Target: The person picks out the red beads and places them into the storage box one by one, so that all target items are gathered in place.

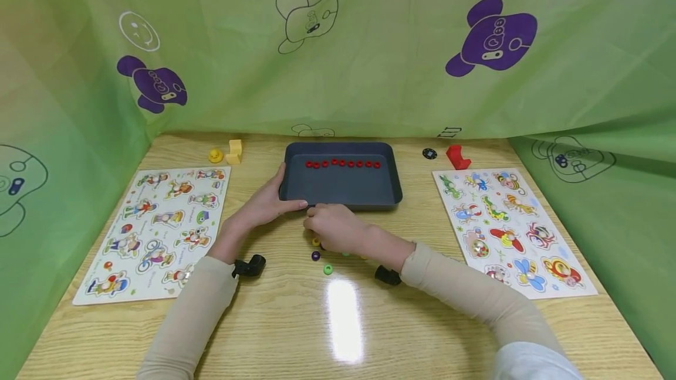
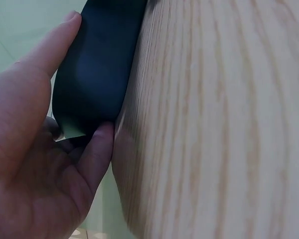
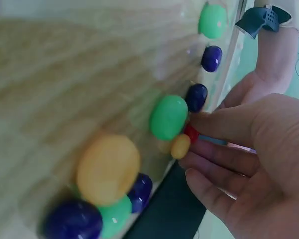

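Note:
A dark rectangular tray (image 1: 343, 189) stands at the back middle of the table, with a row of several red beads (image 1: 342, 163) inside along its far side. My left hand (image 1: 262, 201) grips the tray's near left corner, thumb along the front wall and fingers at the left side; the left wrist view shows the hand (image 2: 45, 164) around the dark tray wall (image 2: 97, 64). Just in front of the tray, my right hand (image 1: 338, 227) pinches a red bead (image 3: 192, 133). Around its fingertips lie green (image 3: 169, 118), yellow (image 3: 108, 169) and purple beads (image 3: 212, 58), partly hidden by the hand in the head view.
Illustrated puzzle boards lie at left (image 1: 158, 227) and right (image 1: 514, 227). Behind them are a yellow duck figure (image 1: 215, 156), a yellow block (image 1: 235, 151), a black disc (image 1: 430, 153) and a red block (image 1: 458, 158). Green cloth (image 1: 369, 63) encloses the table's back and sides.

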Demonstrator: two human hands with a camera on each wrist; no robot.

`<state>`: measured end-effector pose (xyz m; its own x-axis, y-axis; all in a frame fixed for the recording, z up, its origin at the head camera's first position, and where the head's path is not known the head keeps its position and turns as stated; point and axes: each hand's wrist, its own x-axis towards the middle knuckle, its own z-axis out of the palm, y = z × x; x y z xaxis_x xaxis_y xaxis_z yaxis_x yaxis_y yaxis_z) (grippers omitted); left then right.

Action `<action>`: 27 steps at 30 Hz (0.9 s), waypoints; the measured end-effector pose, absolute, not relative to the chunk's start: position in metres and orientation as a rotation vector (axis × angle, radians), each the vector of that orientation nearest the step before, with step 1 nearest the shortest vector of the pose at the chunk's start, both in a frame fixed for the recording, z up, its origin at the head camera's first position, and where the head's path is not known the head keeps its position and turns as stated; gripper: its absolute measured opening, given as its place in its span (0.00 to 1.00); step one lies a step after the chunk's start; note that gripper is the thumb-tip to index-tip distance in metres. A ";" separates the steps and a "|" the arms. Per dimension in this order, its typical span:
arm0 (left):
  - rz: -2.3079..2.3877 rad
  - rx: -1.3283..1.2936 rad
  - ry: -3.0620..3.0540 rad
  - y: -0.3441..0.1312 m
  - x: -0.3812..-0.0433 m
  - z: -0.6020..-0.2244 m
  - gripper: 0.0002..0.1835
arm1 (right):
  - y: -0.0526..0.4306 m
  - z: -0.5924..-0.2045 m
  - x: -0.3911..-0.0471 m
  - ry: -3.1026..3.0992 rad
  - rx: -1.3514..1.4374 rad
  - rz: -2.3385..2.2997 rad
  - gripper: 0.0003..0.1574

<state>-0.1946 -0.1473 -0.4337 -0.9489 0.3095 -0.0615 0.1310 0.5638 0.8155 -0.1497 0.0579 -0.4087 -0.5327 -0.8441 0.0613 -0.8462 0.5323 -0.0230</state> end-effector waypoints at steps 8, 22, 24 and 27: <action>1.397 0.430 2.557 -0.148 -0.195 -0.435 0.59 | 0.067 -0.376 -0.165 -2.787 1.435 0.338 0.09; 1.355 0.445 2.500 -0.147 -0.180 -0.401 0.58 | 0.037 -0.361 -0.261 -2.944 1.251 0.430 0.09; 1.347 0.453 2.505 -0.146 -0.180 -0.401 0.58 | 0.031 -0.365 -0.274 -2.986 1.228 0.430 0.10; 1.356 0.457 2.501 -0.145 -0.181 -0.401 0.58 | 0.022 -0.371 -0.291 -3.034 1.179 0.411 0.10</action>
<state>-0.1806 -0.1446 -0.4006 -0.9168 0.3919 -0.0766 0.1497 0.5151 0.8439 -0.2913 0.0221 -0.3712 -0.7332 -0.6789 -0.0393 -0.6440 0.7118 -0.2804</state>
